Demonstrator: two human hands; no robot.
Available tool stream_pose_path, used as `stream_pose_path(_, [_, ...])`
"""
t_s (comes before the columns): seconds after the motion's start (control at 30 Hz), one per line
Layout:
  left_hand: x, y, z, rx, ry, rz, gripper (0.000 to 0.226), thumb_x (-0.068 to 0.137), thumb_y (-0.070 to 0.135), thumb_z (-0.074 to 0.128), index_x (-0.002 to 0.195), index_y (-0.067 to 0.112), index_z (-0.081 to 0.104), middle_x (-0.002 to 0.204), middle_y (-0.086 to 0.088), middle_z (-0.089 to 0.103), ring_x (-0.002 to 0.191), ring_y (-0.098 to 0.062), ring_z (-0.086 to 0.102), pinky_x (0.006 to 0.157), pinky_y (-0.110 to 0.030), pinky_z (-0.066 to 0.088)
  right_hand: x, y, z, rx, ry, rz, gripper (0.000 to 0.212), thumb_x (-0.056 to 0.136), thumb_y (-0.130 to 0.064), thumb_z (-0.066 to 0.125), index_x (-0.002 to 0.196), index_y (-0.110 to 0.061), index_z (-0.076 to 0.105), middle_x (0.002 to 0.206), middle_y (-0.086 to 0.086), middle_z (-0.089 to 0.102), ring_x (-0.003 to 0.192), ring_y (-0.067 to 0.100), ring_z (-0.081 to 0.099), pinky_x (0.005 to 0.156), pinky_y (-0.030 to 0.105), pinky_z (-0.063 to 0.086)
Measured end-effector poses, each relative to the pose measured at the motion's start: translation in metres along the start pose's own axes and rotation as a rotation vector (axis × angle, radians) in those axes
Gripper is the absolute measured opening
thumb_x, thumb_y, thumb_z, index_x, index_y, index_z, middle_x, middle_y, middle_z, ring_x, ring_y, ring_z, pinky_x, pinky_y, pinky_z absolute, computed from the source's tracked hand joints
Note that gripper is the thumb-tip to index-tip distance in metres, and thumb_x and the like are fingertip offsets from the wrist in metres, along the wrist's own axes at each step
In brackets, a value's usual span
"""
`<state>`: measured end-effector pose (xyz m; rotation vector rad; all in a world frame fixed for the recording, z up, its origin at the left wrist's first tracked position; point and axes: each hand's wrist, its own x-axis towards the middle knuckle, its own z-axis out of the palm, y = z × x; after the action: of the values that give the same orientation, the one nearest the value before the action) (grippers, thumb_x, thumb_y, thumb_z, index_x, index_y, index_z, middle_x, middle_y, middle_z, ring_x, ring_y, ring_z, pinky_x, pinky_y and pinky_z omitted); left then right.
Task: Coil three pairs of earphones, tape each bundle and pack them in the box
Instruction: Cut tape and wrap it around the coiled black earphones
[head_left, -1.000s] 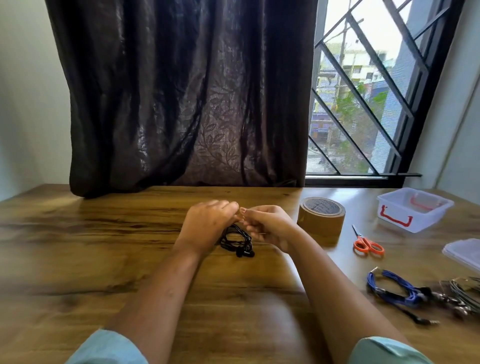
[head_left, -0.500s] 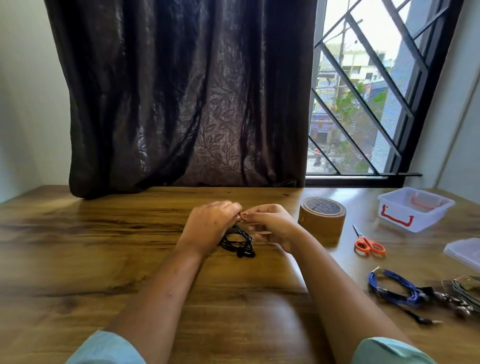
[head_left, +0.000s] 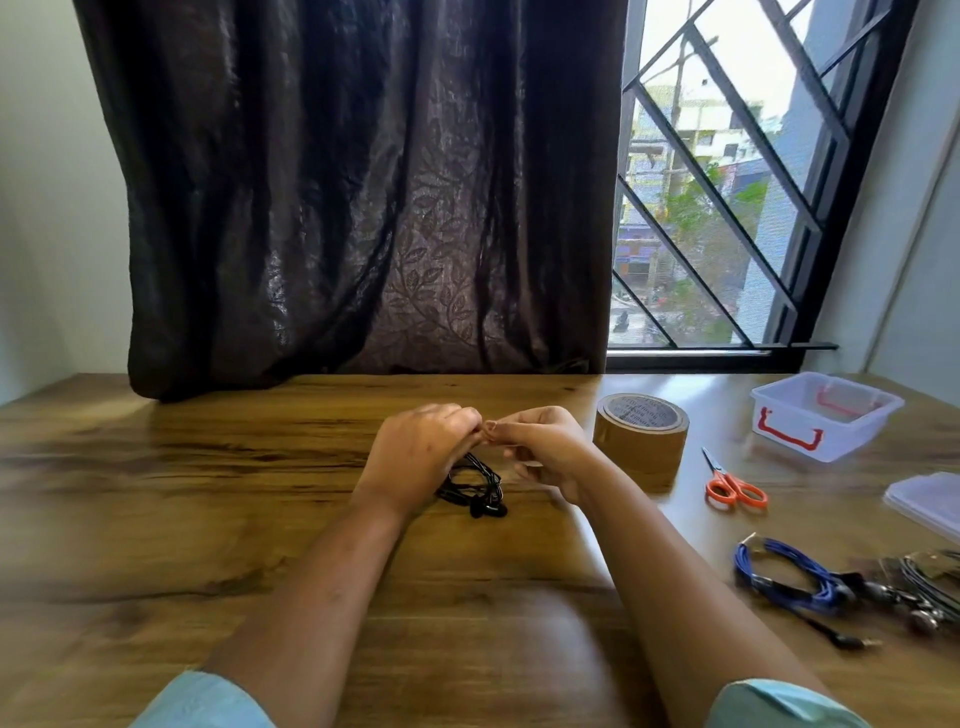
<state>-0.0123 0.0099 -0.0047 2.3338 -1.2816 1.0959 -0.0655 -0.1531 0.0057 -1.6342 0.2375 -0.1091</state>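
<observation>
A coiled pair of black earphones (head_left: 475, 488) hangs over the middle of the wooden table (head_left: 156, 499), its buds touching the wood. My left hand (head_left: 421, 452) grips the top of the coil with curled fingers. My right hand (head_left: 545, 447) meets it fingertip to fingertip and pinches the same spot; what lies between the fingers is hidden. A roll of brown tape (head_left: 641, 436) stands just right of my right hand. A blue coiled pair of earphones (head_left: 789, 577) and a grey pair (head_left: 919, 587) lie at the right. The clear box with red handles (head_left: 826, 415) sits at the back right.
Orange-handled scissors (head_left: 732, 483) lie between the tape roll and the box. A clear lid (head_left: 930, 504) rests at the right edge. A dark curtain (head_left: 363, 182) hangs behind the table, beside a barred window (head_left: 727, 182).
Both hands stay together over the black coil, with only small finger movements at the pinch point. The coil has barely shifted.
</observation>
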Motion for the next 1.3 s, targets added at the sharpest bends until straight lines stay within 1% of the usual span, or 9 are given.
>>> stream_pose_path(0.1, [0.0,0.001,0.001,0.007,0.002,-0.005,0.022,0.09,0.035,0.047,0.083,0.022,0.063,0.072,0.009,0.062,0.061,-0.008,0.057,0.048,-0.026,0.046,0.0,0.0,0.001,0.0,-0.015,-0.002,0.014,0.089,-0.019,0.066,0.088,-0.006,0.072,0.062,0.003,0.06,0.049,0.007,0.048,0.043,0.016,0.039])
stream_pose_path(0.37, [0.002,0.005,-0.001,0.004,0.016,0.004,0.023,0.093,0.031,0.043,0.082,0.02,0.06,0.072,0.007,0.06,0.061,-0.009,0.056,0.048,-0.027,0.047,-0.001,-0.004,0.01,-0.011,0.074,-0.009,0.016,0.094,-0.018,0.059,0.09,-0.006,0.069,0.055,-0.002,0.052,0.042,0.006,0.041,0.043,0.018,0.037])
stream_pose_path(0.57, [0.003,0.006,-0.002,-0.021,0.018,0.024,0.015,0.091,0.027,0.052,0.087,0.019,0.065,0.077,0.007,0.066,0.066,-0.011,0.062,0.05,-0.028,0.049,-0.002,-0.006,0.018,0.038,0.102,0.04,0.021,0.099,-0.015,0.046,0.098,-0.005,0.065,0.056,-0.001,0.052,0.041,0.006,0.044,0.042,0.019,0.038])
stream_pose_path(0.67, [0.002,0.007,-0.004,-0.047,0.022,0.038,0.013,0.089,0.024,0.056,0.092,0.018,0.068,0.081,0.006,0.069,0.069,-0.012,0.065,0.051,-0.026,0.05,-0.006,-0.007,0.015,0.082,0.063,0.049,0.028,0.1,-0.014,0.042,0.083,-0.008,0.062,0.048,-0.005,0.053,0.043,0.007,0.046,0.04,0.018,0.039])
stream_pose_path(0.83, [0.003,0.011,-0.007,-0.092,0.018,0.038,0.031,0.089,0.03,0.041,0.092,0.018,0.069,0.081,0.005,0.069,0.069,-0.01,0.064,0.053,-0.024,0.05,-0.005,-0.005,0.01,0.103,0.03,0.029,0.029,0.091,-0.038,0.062,0.08,-0.011,0.066,0.056,-0.003,0.053,0.047,0.007,0.046,0.048,0.02,0.041])
stream_pose_path(0.9, [0.003,0.011,-0.007,-0.106,0.014,0.031,0.032,0.091,0.031,0.04,0.093,0.017,0.069,0.082,0.005,0.069,0.07,-0.01,0.065,0.055,-0.026,0.052,-0.003,-0.004,0.01,0.102,0.029,0.026,0.022,0.088,-0.032,0.068,0.082,-0.011,0.067,0.059,-0.001,0.055,0.047,0.007,0.045,0.048,0.019,0.04])
stream_pose_path(1.07, [0.001,0.004,-0.005,-0.252,-0.002,-0.13,0.016,0.088,0.037,0.058,0.093,0.023,0.066,0.088,0.012,0.067,0.077,-0.002,0.062,0.066,-0.021,0.052,0.001,-0.001,0.014,0.148,0.091,-0.08,0.013,0.089,-0.021,0.067,0.083,-0.01,0.069,0.064,0.001,0.062,0.051,0.009,0.049,0.048,0.02,0.04])
stream_pose_path(1.2, [-0.003,-0.008,-0.004,-0.324,-0.161,-0.361,0.027,0.083,0.046,0.062,0.102,0.027,0.06,0.094,0.02,0.056,0.083,0.0,0.055,0.066,-0.013,0.042,0.0,-0.003,0.01,0.173,0.261,-0.191,0.011,0.09,-0.021,0.065,0.093,-0.011,0.069,0.069,-0.003,0.06,0.048,0.006,0.047,0.049,0.019,0.043])
stream_pose_path(1.3, [-0.006,-0.021,0.003,-0.442,-0.378,-0.511,0.04,0.078,0.056,0.063,0.11,0.032,0.061,0.114,0.014,0.056,0.102,-0.007,0.052,0.083,-0.027,0.047,-0.002,-0.002,0.01,0.113,0.184,-0.197,0.006,0.091,-0.016,0.063,0.093,-0.013,0.068,0.073,-0.003,0.061,0.051,0.007,0.048,0.052,0.021,0.044])
